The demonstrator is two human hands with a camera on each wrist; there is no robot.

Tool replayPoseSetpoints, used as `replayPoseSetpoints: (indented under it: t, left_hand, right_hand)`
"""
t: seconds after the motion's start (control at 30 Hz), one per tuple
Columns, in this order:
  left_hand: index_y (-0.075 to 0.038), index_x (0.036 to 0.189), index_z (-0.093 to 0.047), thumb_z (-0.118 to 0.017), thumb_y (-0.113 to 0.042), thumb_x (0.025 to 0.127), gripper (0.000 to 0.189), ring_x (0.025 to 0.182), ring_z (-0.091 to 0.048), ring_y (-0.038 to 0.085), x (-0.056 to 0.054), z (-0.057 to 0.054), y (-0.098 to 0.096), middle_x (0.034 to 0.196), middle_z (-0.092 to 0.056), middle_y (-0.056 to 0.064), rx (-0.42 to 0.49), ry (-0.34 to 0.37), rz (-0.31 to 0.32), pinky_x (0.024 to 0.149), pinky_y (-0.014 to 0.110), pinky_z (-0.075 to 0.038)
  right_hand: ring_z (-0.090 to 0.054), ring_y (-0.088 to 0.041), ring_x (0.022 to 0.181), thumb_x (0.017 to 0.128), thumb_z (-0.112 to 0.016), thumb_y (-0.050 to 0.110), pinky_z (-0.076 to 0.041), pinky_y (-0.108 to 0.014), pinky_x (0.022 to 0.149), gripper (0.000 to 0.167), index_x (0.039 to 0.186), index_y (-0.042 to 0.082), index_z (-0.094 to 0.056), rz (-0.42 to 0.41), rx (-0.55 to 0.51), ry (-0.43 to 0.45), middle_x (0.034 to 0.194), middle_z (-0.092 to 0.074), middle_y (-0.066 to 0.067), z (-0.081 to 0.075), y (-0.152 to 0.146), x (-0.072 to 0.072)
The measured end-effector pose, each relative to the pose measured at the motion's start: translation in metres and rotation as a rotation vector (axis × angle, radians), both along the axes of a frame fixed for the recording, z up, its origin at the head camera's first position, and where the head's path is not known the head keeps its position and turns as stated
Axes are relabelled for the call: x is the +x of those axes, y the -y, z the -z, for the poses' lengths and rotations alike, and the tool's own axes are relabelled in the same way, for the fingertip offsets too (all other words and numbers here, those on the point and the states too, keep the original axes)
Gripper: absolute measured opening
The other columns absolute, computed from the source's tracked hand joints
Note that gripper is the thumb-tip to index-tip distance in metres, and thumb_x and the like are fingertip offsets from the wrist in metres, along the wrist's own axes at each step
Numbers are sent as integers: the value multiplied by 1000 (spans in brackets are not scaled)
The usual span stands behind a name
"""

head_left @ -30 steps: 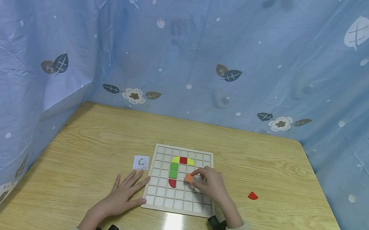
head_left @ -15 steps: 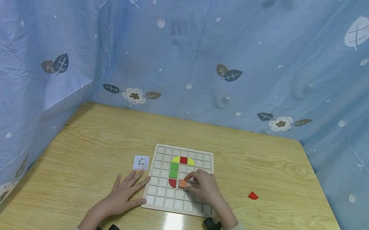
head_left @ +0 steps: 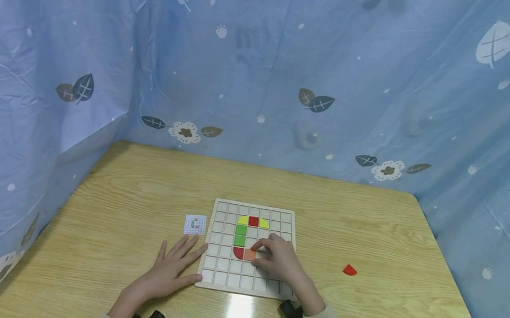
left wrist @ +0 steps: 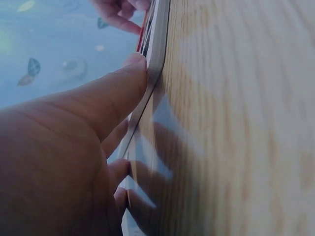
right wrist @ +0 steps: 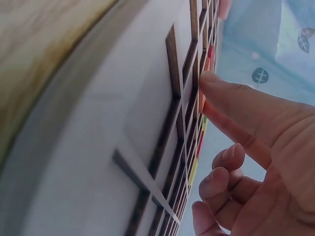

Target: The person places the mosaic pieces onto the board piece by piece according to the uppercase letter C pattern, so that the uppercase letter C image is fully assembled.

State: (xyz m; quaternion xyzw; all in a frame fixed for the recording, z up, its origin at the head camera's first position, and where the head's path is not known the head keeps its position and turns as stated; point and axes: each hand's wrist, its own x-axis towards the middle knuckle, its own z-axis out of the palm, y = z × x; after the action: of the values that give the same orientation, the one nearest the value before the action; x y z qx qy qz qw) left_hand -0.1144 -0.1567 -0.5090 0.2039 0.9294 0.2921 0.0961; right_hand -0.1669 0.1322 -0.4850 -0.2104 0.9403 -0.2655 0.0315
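In the head view my right hand (head_left: 281, 261) has thumb and index finger at the edges of an orange square tile (head_left: 249, 255), pinching it over a cell of the white grid board (head_left: 220, 278). A dark red rounded piece (head_left: 238, 253) lies directly left of that tile. Green squares (head_left: 240, 235), yellow rounded pieces (head_left: 264, 224) and a red square (head_left: 253, 221) fill other cells. My left hand (head_left: 171, 267) lies flat with spread fingers, thumb and little-side edge hidden in part; its thumb (left wrist: 113, 91) touches the board's edge in the left wrist view.
A small printed pattern card (head_left: 195, 224) lies left of the board, just beyond the left fingertips. One red quarter-round piece (head_left: 350, 270) sits alone on the wooden table (head_left: 386, 313) to the right. Blue patterned curtains (head_left: 268, 72) surround the table.
My right hand has carried the orange tile left and slightly nearer, up against the dark red rounded piece, where it now looks level with the cell. My left hand has stayed put.
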Motion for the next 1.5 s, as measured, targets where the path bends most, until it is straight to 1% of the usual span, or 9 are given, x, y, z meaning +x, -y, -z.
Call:
replayPoseSetpoints:
  t: [0.23, 0.37, 0.6, 0.83, 1.07, 1.33, 1.5]
  left_hand:
    - [-21, 147, -28, -54, -45, 90, 67, 142, -3, 36, 0, 1, 0, 156, -11, 9, 2, -5, -2, 103, 66, 14]
    - [-20, 147, -29, -54, -45, 90, 66, 142, -4, 37, 1, 2, 0, 156, -12, 10, 10, -15, -6, 103, 66, 13]
    - [-20, 147, -28, -54, -45, 90, 67, 142, -4, 37, 1, 3, 0, 156, -12, 10, 15, -17, -7, 103, 66, 13]
    - [-20, 147, -28, -53, -46, 90, 67, 142, -4, 37, 0, 4, 0, 156, -11, 9, 16, -17, -8, 103, 67, 13]
    - [-20, 147, -27, -54, -45, 90, 68, 142, -4, 36, 0, 3, 0, 156, -11, 9, 17, -18, -2, 103, 66, 13]
    - [-20, 147, -28, -54, -45, 90, 67, 142, -4, 36, 0, 1, 1, 156, -11, 10, 22, -4, -7, 104, 66, 13]
    - [-21, 147, -27, -54, -45, 90, 67, 142, -4, 36, 0, 2, 1, 156, -11, 9, 18, -10, -3, 104, 66, 13]
  right_hand:
    - [-40, -10, 68, 72, -79, 27, -27, -29, 66, 23, 93, 22, -71, 11, -3, 4, 77, -53, 5, -5, -4, 4]
    - [-39, -10, 67, 73, -78, 26, -27, -28, 66, 23, 95, 23, -71, 30, 0, 5, 75, -50, 5, -5, -10, 4]
    - [-38, -10, 64, 73, -78, 23, -29, -27, 65, 23, 95, 22, -71, 40, 1, -31, 71, -48, 6, -3, -23, 5]
    - [-39, -9, 65, 74, -78, 22, -26, -28, 67, 22, 95, 23, -71, 84, -2, -27, 71, -48, 6, -5, -35, 8]
    - [-38, -10, 63, 74, -78, 20, -28, -24, 60, 22, 95, 21, -72, 108, -17, -26, 69, -48, 2, -8, -49, 12]
    - [-37, -10, 66, 74, -78, 21, -25, -26, 63, 21, 95, 20, -72, 124, -4, -32, 71, -46, 5, -5, -63, 18]
    - [-32, -8, 63, 74, -78, 19, -24, -25, 61, 20, 93, 19, -72, 117, -3, -64, 68, -43, 3, -2, -73, 23]
